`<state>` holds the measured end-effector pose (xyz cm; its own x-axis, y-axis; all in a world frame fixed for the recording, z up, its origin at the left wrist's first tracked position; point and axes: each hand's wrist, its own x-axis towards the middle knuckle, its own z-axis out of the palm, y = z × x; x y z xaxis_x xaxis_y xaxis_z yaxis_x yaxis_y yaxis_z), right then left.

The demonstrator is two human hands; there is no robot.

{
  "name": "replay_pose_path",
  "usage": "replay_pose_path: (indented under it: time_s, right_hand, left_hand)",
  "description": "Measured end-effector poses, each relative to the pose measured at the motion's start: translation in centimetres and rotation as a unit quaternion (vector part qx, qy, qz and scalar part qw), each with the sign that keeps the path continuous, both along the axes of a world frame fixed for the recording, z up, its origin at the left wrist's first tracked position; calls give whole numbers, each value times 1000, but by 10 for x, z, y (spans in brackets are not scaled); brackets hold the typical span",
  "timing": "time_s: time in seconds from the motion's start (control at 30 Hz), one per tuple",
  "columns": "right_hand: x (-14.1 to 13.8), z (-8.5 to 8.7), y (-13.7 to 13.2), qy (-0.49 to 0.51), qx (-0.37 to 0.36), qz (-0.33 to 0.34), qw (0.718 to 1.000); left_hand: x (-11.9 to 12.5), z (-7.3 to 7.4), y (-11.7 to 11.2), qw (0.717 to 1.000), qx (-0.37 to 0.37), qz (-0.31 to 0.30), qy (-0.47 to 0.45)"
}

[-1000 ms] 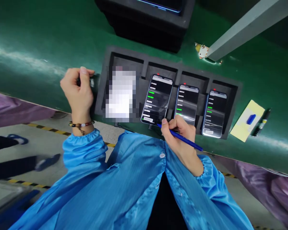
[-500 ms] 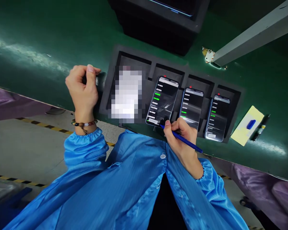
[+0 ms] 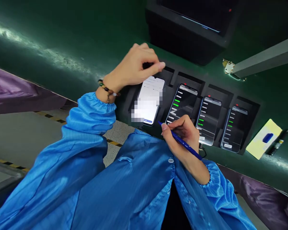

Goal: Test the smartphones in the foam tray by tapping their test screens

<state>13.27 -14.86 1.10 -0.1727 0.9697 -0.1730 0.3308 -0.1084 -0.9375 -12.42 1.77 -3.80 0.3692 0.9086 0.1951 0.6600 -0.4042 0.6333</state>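
Note:
My left hand (image 3: pixel 141 64) hovers over the far left part of a black tray (image 3: pixel 168 90), its fingers curled in and its thumb against the index finger; I see nothing in it. Below it lies a phone with a lit white screen (image 3: pixel 150 94), partly pixelated. My right hand (image 3: pixel 182 137) is closed round a blue pen (image 3: pixel 186 146), whose tip points left, close to that phone's lower right corner. Beside and partly behind this hand is a phone with a dark list screen (image 3: pixel 182 102). Two similar phones, a third (image 3: pixel 209 119) and a fourth (image 3: pixel 234 127), fill the slots to the right.
Right of the tray, a yellow pad (image 3: pixel 256 145) carries a small blue object (image 3: pixel 268 138), with a black marker (image 3: pixel 278 142) alongside. Behind the tray stands a dark box (image 3: pixel 187 41) with a screen-like top. A grey post (image 3: pixel 266 57) rises at the right of the green table (image 3: pixel 62 41).
My left hand has moved right from beside the tray to above the white-screened phone. My right hand, with the pen, has shifted left relative to the phones. The view has shifted too.

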Motion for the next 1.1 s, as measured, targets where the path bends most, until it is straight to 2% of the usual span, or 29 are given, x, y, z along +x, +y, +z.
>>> replay_pose_path:
  time_s: [0.1, 0.27, 0.37, 0.53, 0.73, 0.93, 1.0, 1.1]
  right_hand:
    - [-16, -2, 1, -38, 16, 36, 998]
    - [-27, -11, -4, -61, 22, 58, 996]
    - [-29, -13, -6, -64, 17, 55, 996]
    - [-32, -15, -6, -72, 23, 63, 995]
    - [-32, -14, -6, -85, 33, 70, 993]
    - [-33, -7, -4, -72, 13, 89, 993]
    - [-33, -6, -4, -60, 21, 75, 995]
    - [-24, -4, -3, -5, 43, 3, 999]
  left_hand:
    - [6, -9, 10, 1000, -7, -20, -23]
    - [5, -23, 7, 994, -52, 31, -86]
    - [4, -27, 8, 991, -53, 49, -110]
    - [5, -22, 8, 993, -41, 15, -109]
    - [7, -13, 5, 987, -102, 54, -111]
    - [7, -13, 5, 988, -99, 61, -104]
    - [7, -13, 5, 991, -91, 49, -90]
    - [6, -15, 5, 994, -63, 28, -90]
